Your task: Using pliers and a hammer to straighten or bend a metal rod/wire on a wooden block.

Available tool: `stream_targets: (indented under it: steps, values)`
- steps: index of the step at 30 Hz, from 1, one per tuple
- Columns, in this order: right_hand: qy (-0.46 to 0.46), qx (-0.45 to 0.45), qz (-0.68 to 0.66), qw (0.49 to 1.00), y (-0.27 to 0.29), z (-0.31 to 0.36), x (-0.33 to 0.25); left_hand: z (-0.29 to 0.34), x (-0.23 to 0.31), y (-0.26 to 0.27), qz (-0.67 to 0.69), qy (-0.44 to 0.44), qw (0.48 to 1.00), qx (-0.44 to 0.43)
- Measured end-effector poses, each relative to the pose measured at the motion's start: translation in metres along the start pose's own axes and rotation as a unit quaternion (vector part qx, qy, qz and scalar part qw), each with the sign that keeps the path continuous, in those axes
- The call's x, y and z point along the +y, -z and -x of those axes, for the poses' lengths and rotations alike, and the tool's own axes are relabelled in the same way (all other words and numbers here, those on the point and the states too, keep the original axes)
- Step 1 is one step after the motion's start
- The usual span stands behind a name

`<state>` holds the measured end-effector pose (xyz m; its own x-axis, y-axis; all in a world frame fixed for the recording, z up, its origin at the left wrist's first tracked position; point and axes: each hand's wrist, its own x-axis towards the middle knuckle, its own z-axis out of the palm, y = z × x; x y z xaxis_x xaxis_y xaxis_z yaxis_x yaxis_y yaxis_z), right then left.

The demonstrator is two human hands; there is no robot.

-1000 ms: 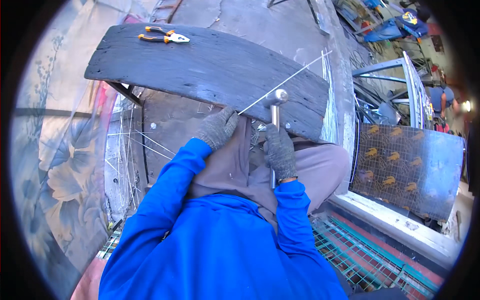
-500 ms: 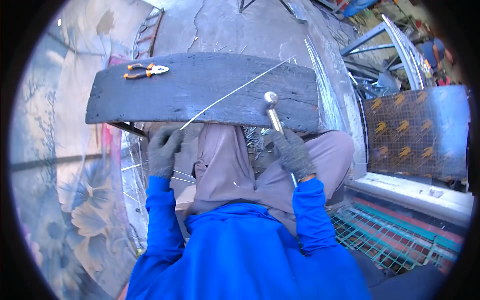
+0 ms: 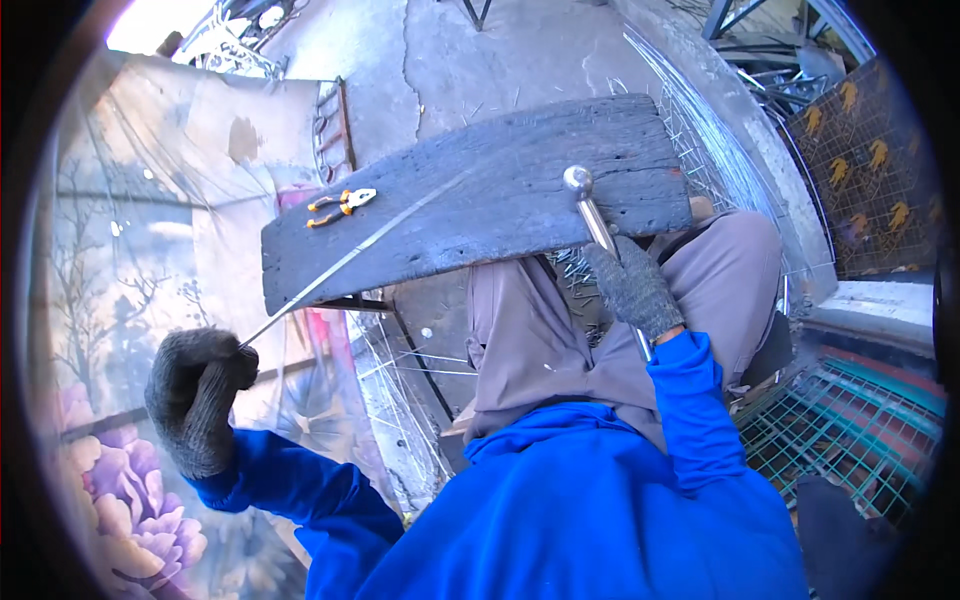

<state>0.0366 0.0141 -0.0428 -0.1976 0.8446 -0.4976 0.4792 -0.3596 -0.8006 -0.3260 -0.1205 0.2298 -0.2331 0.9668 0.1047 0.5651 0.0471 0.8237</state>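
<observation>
Out to the left, past the bench end, my gloved left hand (image 3: 198, 402) is closed on one end of a thin metal rod (image 3: 372, 238). The rod slants up and right over the dark wooden bench (image 3: 530, 165), its far part smeared by motion. In my gloved right hand (image 3: 638, 290), above my thigh, is a metal hammer (image 3: 597, 222) with a round shiny head. Its head lies over the bench's near edge, and the handle's end shows below my palm. Pliers (image 3: 343, 206) with orange and black handles rest on the left part of the bench.
Short metal pieces (image 3: 580, 275) litter the floor under the bench. Long thin rods (image 3: 715, 140) lie to its right. A floral cloth (image 3: 110, 270) hangs at the left. A green wire grid (image 3: 850, 425) lies low right, and a patterned panel (image 3: 865, 180) stands beyond.
My left hand has swung out left and nearer, drawing the rod along the bench toward the left. My right hand keeps the hammer. The whole view has shifted, with the bench now tilted.
</observation>
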Motion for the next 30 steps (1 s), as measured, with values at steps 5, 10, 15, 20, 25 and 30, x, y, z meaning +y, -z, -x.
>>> stream_targets:
  steps: [5,10,15,20,25,30]
  values:
    - [0.124,0.094,0.083,0.984,-0.008,-0.007,0.028,-0.026,0.036,-0.003,-0.170,-0.020,0.985,-0.014]
    - [0.115,0.092,0.077,0.986,-0.010,-0.004,0.023,-0.042,0.067,0.002,-0.172,-0.051,0.981,0.073]
    - [0.126,0.085,0.008,0.988,-0.013,-0.005,0.027,-0.077,0.101,0.013,-0.234,-0.195,0.950,0.063]
    - [0.157,0.114,0.065,0.979,-0.021,-0.017,0.044,-0.135,0.124,0.040,-0.307,-0.306,0.900,0.047]
    - [0.169,0.117,0.064,0.977,-0.025,-0.019,0.039,-0.177,0.119,0.013,-0.469,-0.526,0.704,0.090]
    - [0.146,0.135,0.104,0.975,-0.016,-0.013,0.048,-0.203,0.090,-0.142,0.180,-0.327,0.906,-0.196]
